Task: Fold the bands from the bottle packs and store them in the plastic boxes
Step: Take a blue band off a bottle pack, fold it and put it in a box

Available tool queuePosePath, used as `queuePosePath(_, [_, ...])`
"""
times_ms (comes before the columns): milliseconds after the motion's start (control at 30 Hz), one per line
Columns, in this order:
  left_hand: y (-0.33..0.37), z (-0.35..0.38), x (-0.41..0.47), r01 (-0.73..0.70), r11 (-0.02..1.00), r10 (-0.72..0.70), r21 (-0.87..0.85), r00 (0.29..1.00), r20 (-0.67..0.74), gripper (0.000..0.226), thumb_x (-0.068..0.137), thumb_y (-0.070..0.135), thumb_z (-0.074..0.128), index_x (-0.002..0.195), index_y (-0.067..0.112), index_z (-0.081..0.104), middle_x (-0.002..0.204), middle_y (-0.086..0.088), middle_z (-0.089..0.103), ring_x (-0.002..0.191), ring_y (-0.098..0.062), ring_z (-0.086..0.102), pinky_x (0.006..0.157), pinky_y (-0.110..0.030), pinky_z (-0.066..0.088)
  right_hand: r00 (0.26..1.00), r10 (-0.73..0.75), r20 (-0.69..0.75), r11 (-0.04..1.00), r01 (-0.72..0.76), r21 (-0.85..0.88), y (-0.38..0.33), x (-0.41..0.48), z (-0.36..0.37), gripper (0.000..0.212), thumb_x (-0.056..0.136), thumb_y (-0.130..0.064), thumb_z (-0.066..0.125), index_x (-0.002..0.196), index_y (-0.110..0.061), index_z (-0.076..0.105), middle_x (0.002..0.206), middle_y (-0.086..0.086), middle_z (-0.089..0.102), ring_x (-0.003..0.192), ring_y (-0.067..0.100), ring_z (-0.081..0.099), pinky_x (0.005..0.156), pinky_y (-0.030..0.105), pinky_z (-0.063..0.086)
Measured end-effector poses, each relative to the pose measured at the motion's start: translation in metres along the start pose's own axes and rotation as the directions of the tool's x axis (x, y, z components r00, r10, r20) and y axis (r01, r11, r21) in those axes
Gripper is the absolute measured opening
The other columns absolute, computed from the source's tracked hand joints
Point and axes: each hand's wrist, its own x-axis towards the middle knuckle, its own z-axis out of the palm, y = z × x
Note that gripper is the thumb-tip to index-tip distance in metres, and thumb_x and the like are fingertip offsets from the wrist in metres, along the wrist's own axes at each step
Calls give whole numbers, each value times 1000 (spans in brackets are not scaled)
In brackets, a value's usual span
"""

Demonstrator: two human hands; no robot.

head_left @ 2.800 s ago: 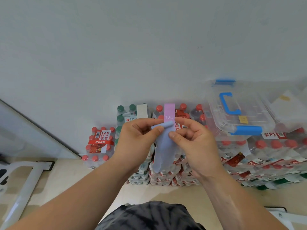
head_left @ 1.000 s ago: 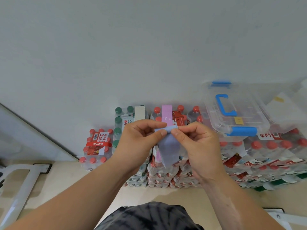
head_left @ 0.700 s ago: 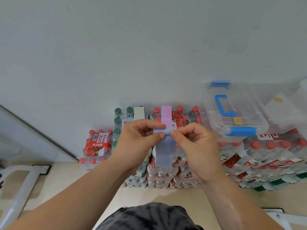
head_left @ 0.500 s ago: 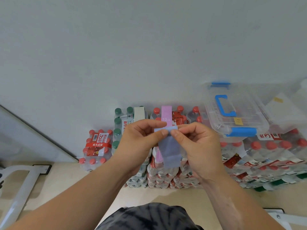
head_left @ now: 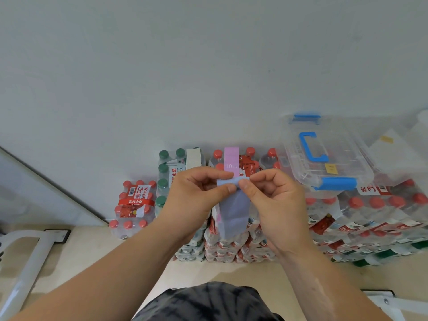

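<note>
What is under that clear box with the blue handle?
Stacked packs of red-capped bottles support the clear box; the pack tops directly beneath its base are covered.

Beige floor (head_left: 220, 272) carries stacked bottle packs (head_left: 370, 218) behind & right of hands (head_left: 196, 200); small red-cap pack (head_left: 133, 205) sits to their left.

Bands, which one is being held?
The blue band, pinched at its top by the left hand and right hand; the pink band and white band lie on the bottle packs.
</note>
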Motion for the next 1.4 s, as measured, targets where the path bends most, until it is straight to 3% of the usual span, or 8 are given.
queuePosePath(167, [-4,0,-1,21,1000,-21,22,1000,17,14,84,7,74,97,11,78,91,-22,74,91,-36,72,78,-45,62,999,-38,-27,999,38,-7,1,0,-2,13,80,-20,79,76,-32,75,82,-6,76,79,12,72,73,25,56])
queuePosePath(367, [-1,-1,2,-6,999,5,32,1000,20,15,80,1,76,90,11,79,90,-20,75,91,-37,71,83,-44,61,1000,-15,-8,992,16,126,-4,-4,2,4,73,-24,76,75,-21,75,79,-1,76,77,11,72,71,22,57])
queuePosePath(567, [1,1,2,-22,1000,23,-13,998,63,15,79,-6,74,87,6,76,85,-10,78,81,-18,75,73,-24,58,1000,-14,-12,996,15,94,-5,-1,2,9,76,-20,78,70,-22,72,82,-4,77,80,12,73,77,28,58])
queuePosePath(700, [-4,0,2,-3,999,5,-41,998,65,23,83,-3,72,104,7,74,101,-20,74,95,-38,70,81,-40,61,1000,-21,-8,998,21,65,-1,0,1,19,83,-7,77,71,-21,71,90,-5,78,88,14,74,79,31,59])
queuePosePath(900, [-7,-2,2,28,999,-26,-24,998,49,20,86,-2,69,105,3,74,94,-12,77,84,-18,73,69,-22,55,1000,26,-5,998,-26,57,1,0,0,5,82,-14,77,80,-13,72,90,1,78,87,15,74,79,30,60])
queuePosePath(1033, [-9,-1,3,28,1000,-27,-12,999,27,22,83,-5,72,101,7,76,95,-10,78,93,-25,74,83,-34,60,995,98,-16,994,-97,54,-1,1,0,25,76,-35,76,84,-11,73,80,9,76,79,26,74,75,39,62])
queuePosePath(1267, [-6,-1,2,25,1000,-25,18,999,32,24,80,-7,74,99,7,77,94,-8,78,93,-24,74,83,-30,60,998,51,-46,999,-51,-10,1,-1,0,8,84,-17,78,79,-22,73,79,0,77,75,16,74,70,27,60])
queuePosePath(1400, [-6,-3,1,28,1000,-28,14,999,42,21,85,1,73,102,11,77,96,-7,78,95,-22,74,84,-30,59,997,30,-66,999,-33,-41,0,-2,-2,4,86,-19,77,83,-22,75,80,0,77,79,20,74,74,36,61])
